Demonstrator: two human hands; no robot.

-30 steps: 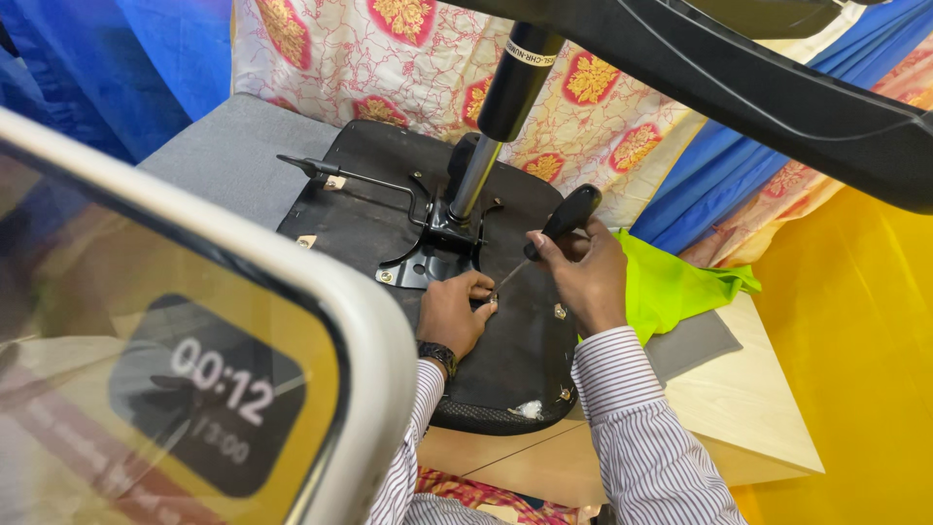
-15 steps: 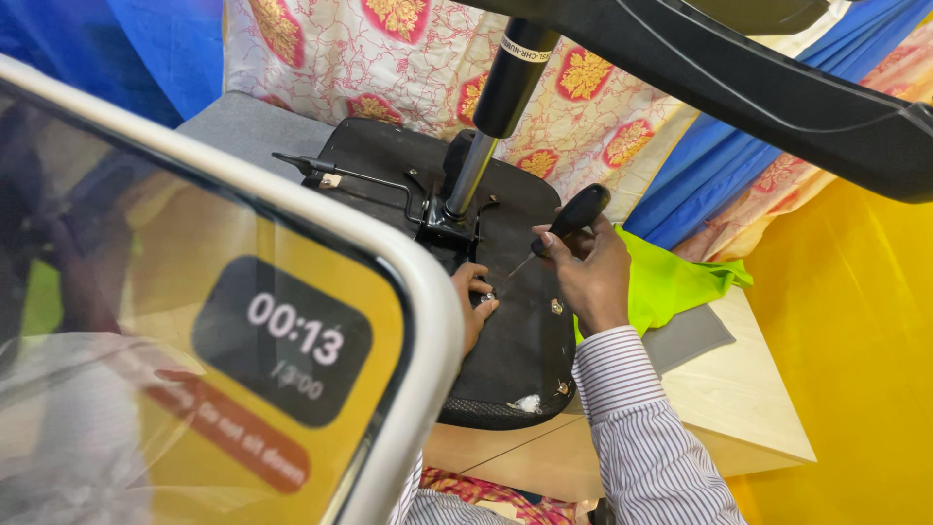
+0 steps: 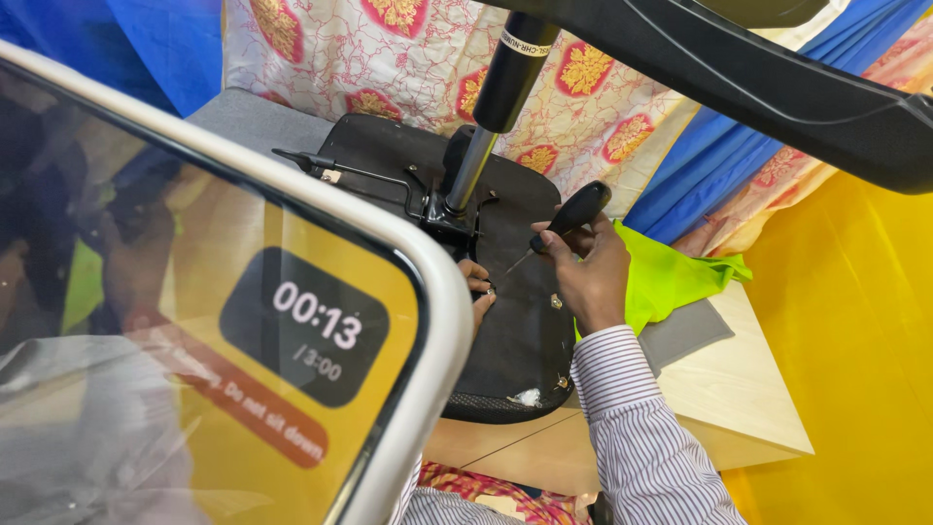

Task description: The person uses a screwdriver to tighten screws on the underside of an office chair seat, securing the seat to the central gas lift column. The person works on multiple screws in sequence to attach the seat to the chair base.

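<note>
A phone [image 3: 194, 321] held close to the camera covers everything left of the upturned chair seat [image 3: 515, 321], hiding most of the left hand [image 3: 478, 292], so its grip cannot be told. Right of the seat's metal post [image 3: 476, 165], the right hand [image 3: 588, 267] is closed around a black-handled screwdriver [image 3: 564, 219], wrist bent, tip angled down at the seat's underside.

A floral cloth [image 3: 408, 58], white with red and gold medallions, hangs across the back, with blue fabric [image 3: 146, 39] to its left and right. A yellow sheet [image 3: 855, 350] covers the right side. A pale wooden table [image 3: 739, 408] stands below, a grey pad [image 3: 685, 331] lying on it.
</note>
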